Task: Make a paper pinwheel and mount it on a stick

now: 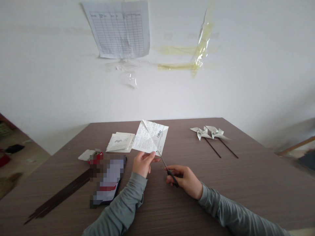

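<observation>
Watching the head cam feed from my end, here's what I've got. The surface is a brown wood-grain table [246, 183] pushed up against a plain white wall [49, 82]. Off to the left there's a bit of floor with some blurry stuff on it that I can't make out.

On the wall there's a printed sheet [119, 29] with a ruled grid on it, plus some yellowed strips of old tape [197, 55] beside it. The grid has header text, but it's way too small for me to read. Same deal with the paper square [151, 137]: it's covered in fine print and has a little boxed mark, none of it legible.

The left hand [142, 164] is pinching the paper square by its lower edge, holding it up off the table and tilted. The right hand [185, 180] is closed around the black handles of the scissors [165, 165], and the blades point up and left, with the tip right at the square's bottom corner, just beside the left thumb.

Around that: a small stack of paper [120, 142] lies flat behind the left hand, a red and white box [92, 155] sits near a pixelated flat thing [108, 180], a bundle of dark sticks [61, 196] lies at the far left, and two paper pinwheels [209, 132] on sticks lie well apart to the right.
</observation>
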Tool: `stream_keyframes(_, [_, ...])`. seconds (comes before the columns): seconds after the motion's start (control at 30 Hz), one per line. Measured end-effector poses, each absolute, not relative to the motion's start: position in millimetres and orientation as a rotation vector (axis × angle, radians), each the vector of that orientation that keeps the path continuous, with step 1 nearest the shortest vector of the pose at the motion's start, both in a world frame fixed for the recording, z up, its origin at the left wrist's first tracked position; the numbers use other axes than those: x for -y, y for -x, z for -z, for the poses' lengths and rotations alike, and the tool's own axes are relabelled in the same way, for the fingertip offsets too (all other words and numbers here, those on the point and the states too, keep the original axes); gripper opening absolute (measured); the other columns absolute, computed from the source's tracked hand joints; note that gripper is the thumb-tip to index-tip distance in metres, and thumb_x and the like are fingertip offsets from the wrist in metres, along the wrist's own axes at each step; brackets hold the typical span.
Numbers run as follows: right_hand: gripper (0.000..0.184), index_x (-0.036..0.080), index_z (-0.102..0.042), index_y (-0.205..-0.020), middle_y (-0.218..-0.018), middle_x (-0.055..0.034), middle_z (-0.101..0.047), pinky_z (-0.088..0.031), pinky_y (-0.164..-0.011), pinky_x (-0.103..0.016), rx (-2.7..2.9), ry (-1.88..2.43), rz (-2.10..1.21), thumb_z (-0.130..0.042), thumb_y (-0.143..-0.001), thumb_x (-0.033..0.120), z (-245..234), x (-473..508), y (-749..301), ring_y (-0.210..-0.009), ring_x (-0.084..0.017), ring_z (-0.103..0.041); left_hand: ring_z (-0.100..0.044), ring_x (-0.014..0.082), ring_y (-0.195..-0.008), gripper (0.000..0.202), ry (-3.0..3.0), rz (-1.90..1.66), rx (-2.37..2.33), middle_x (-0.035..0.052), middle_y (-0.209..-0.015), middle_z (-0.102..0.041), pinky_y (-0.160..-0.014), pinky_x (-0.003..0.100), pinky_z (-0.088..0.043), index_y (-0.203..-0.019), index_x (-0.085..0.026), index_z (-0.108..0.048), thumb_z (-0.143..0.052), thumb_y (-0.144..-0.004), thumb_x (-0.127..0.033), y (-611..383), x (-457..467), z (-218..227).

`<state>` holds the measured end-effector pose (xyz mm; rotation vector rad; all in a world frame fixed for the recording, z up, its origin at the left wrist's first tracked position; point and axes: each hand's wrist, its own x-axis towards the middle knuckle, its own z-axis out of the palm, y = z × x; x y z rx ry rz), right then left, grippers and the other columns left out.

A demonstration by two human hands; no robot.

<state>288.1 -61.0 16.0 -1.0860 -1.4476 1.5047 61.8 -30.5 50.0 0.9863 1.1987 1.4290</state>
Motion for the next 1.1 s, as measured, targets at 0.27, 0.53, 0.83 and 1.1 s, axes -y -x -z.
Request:
stream_keyframes(0.27, [0.069,0.021,-0.099,-0.124,-0.081,-0.0069,-0.09,-0.067,-0.075,-0.042,1.465,1.087,-1.459,-0.111,-0.081,0.074,-14,60,-288,-0.07,-0.026,-0.076,-0.1,0.0297,-0.082,0.022,-0.99,-1.429,-1.211,0.0123,-0.101,-0.1,-0.04,0.015,-0.041,-0.102,-0.017,-0.087,-0.106,-0.093,-0.023,-60,30,-52])
stream_keyframes(0.53, [0.075,0.024,-0.099,-0.124,-0.083,-0.0094,-0.09,-0.069,-0.077,-0.046,1.46,1.107,-1.421,-0.109,-0.079,0.083,-20,62,-286,-0.073,-0.031,-0.08,-0.098,0.0257,-0.076,0.02,-0.983,-1.368,-1.187,0.0132,-0.106,-0.102,-0.038,0.013,-0.04,-0.107,-0.017,-0.089,-0.107,-0.098,-0.016,-62,34,-56])
stream_keyframes(0.83, [0.075,0.026,-0.097,-0.12,-0.083,-0.0095,-0.089,-0.073,-0.077,-0.046,1.427,1.112,-1.425,-0.111,-0.077,0.085,-27,64,-284,-0.074,-0.033,-0.082,-0.096,0.022,-0.072,0.015,-0.971,-1.321,-1.247,0.0111,-0.108,-0.102,-0.038,0.014,-0.041,-0.108,-0.017,-0.089,-0.102,-0.103,-0.012,-66,33,-58])
stream_keyframes(1.1, [0.078,0.028,-0.097,-0.114,-0.085,-0.0126,-0.09,-0.073,-0.082,-0.054,1.403,1.159,-1.449,-0.114,-0.069,0.089,-41,69,-282,-0.077,-0.038,-0.083,-0.095,0.0221,-0.071,0.017,-0.974,-1.331,-1.241,0.0099,-0.107,-0.101,-0.037,0.015,-0.039,-0.107,-0.018,-0.088,-0.102,-0.1,-0.012,-66,33,-58])
